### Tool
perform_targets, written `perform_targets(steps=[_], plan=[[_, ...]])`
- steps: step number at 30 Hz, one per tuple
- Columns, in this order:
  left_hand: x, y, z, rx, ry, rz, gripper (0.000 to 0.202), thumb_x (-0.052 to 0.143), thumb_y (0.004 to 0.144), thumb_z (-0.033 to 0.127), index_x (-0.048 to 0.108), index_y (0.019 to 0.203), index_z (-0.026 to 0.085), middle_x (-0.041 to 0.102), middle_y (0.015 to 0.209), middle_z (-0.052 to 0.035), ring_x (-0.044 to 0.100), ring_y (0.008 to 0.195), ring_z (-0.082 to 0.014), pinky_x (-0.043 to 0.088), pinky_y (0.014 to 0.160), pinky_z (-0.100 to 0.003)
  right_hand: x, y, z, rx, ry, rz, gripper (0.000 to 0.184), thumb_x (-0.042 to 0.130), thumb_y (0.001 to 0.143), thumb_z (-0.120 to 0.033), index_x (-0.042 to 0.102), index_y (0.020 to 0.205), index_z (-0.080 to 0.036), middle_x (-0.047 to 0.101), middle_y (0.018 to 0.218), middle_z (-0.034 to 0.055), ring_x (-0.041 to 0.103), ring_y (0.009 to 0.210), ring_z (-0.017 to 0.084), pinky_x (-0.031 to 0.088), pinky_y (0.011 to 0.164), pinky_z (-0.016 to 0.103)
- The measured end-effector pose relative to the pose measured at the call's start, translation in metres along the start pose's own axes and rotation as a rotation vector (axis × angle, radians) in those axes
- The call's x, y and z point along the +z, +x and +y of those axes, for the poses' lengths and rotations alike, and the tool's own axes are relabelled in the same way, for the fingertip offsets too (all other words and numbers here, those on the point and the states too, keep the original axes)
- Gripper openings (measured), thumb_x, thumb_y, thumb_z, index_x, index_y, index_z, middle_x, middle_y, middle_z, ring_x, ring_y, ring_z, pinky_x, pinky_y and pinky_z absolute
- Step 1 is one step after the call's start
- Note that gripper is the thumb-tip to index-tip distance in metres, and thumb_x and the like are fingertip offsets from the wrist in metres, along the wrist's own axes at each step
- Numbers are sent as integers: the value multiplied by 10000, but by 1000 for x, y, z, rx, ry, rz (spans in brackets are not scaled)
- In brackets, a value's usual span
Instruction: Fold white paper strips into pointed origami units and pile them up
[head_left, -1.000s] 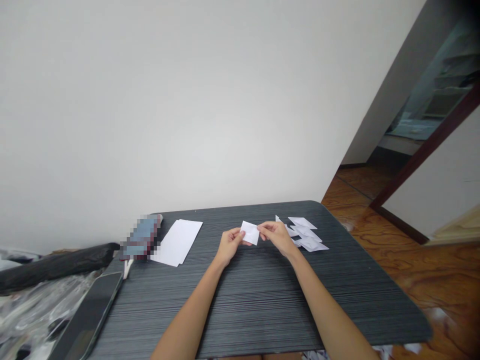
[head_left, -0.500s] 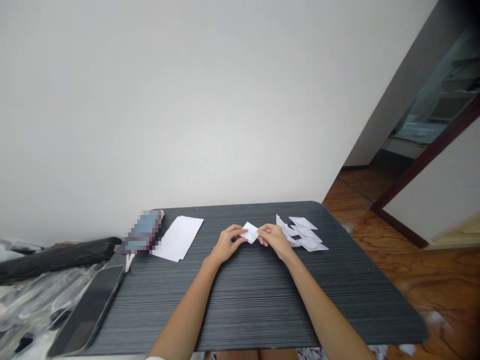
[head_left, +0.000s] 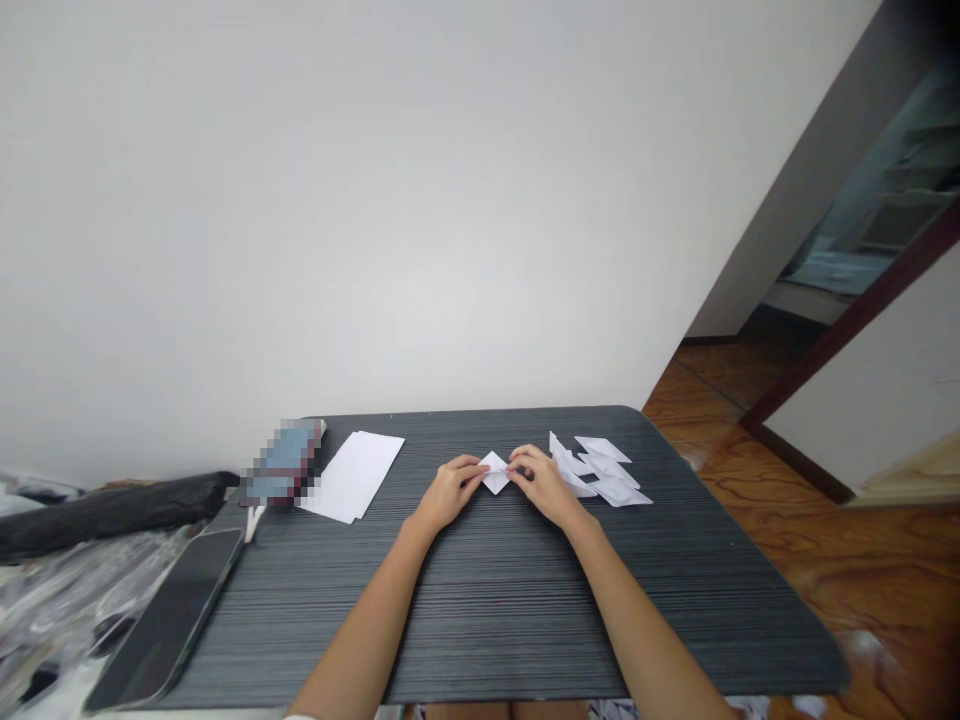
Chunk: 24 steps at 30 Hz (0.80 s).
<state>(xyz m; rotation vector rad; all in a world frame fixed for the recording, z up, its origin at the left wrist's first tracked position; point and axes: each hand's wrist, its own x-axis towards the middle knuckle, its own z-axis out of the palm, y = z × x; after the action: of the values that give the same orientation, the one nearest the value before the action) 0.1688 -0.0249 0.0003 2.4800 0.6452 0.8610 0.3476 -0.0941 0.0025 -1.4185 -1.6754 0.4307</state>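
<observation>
A small piece of white folded paper (head_left: 494, 474), diamond-shaped with crease lines, is held between my two hands over the middle of the dark table. My left hand (head_left: 451, 488) pinches its left corner between thumb and fingers. At the opposite corner, my right hand (head_left: 541, 482) grips the paper the same way. Just right of my right hand lies a group of folded white paper pieces (head_left: 611, 470), pointed and partly overlapping. Left of my left hand are flat white paper sheets (head_left: 358, 475), stacked slightly askew.
The dark striped table (head_left: 510, 620) stands against a white wall. A phone (head_left: 176, 610) lies at its left edge, with a blurred-out object (head_left: 281, 465) behind it. Plastic-wrapped items (head_left: 67, 600) and a black roll (head_left: 112, 525) are beyond that edge. Wooden floor (head_left: 750, 440) shows at right.
The folded paper has turned slightly and now shows its creases more squarely, its corners pointing left and right. My right hand's fingers have shifted to its right corner.
</observation>
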Motion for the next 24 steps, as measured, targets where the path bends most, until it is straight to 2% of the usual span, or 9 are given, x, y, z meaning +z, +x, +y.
perform_targets(steps=[3, 7, 12, 16, 19, 24], plan=[[1, -1, -3, 19, 93, -12, 242, 417, 813, 262, 640, 850, 175, 530, 996, -77, 514, 852, -150, 420, 774, -296, 3, -3, -1, -76, -78, -45, 98, 480, 747, -151, 568, 711, -176, 529, 807, 39, 483, 800, 153, 386, 715, 291], [-1, 0, -6, 4, 80, -53, 222, 422, 809, 232, 634, 826, 169, 557, 838, -57, 509, 794, -145, 413, 742, -280, 4, -4, -2, -76, -101, -90, 150, 449, 767, -136, 587, 720, -171, 558, 762, 38, 497, 775, 153, 382, 721, 283], [1, 1, -8, -80, 50, -32, 206, 433, 800, 215, 631, 782, 164, 544, 723, -37, 500, 712, -135, 400, 685, -260, 8, 2, 2, 39, -56, -40, 178, 450, 756, -159, 623, 721, -178, 601, 746, 41, 531, 716, 154, 389, 686, 272], [4, 2, -10, -156, 60, 27, 168, 481, 767, 225, 634, 735, 164, 531, 715, -33, 491, 729, -144, 387, 681, -264, 14, 6, 10, 142, 21, -4, 138, 493, 707, -192, 630, 710, -179, 615, 665, 25, 533, 612, 149, 386, 594, 255], [8, 5, -11, -219, 69, 29, 157, 489, 751, 203, 619, 672, 161, 545, 679, -28, 485, 705, -147, 375, 676, -276, 19, 10, 16, 188, 6, 3, 115, 512, 671, -199, 624, 669, -174, 589, 584, 10, 511, 547, 139, 367, 538, 242], [16, 9, -10, -330, 198, 33, 133, 493, 729, 197, 554, 620, 149, 539, 646, -35, 464, 701, -167, 346, 695, -318, 23, 16, 22, 276, -17, -4, 56, 548, 608, -177, 604, 608, -170, 593, 582, 13, 514, 548, 134, 369, 552, 239]])
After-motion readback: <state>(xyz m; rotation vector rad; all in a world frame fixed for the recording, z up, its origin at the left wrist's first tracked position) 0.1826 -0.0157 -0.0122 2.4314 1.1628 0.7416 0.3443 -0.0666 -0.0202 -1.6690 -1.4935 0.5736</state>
